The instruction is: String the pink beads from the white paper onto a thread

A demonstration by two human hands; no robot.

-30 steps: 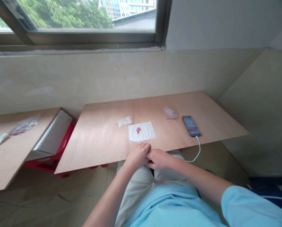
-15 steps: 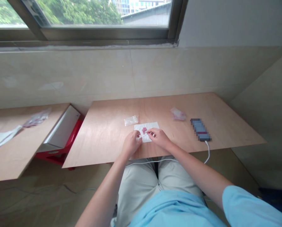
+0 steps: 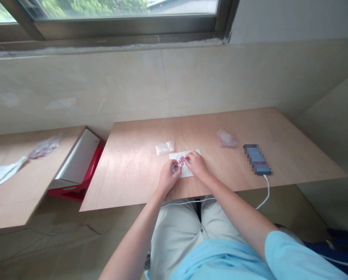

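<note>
A white sheet (image 3: 188, 172) lies on the wooden table, with a cluster of small pinkish-red pieces (image 3: 181, 160) on it. My left hand (image 3: 169, 175) rests at the sheet's near left edge, its thumb and fingers curled round toward each other. Something small and pale shows between them, too small to name. Over the right part of the sheet, my right hand (image 3: 197, 166) has its fingertips pinched together beside the red pieces. Whatever those fingertips hold is too small to make out.
A clear plastic bag (image 3: 165, 148) lies beyond the sheet, and a pinkish bag (image 3: 227, 139) farther right. A phone (image 3: 257, 160) with a white cable (image 3: 268, 190) lies at the right. Another table (image 3: 11, 198) stands left, beside a red stool (image 3: 91, 171).
My right hand has shifted slightly toward the far side of the sheet, over its right part. My left hand stays at the near left edge. The whole view has tilted downward a little.
</note>
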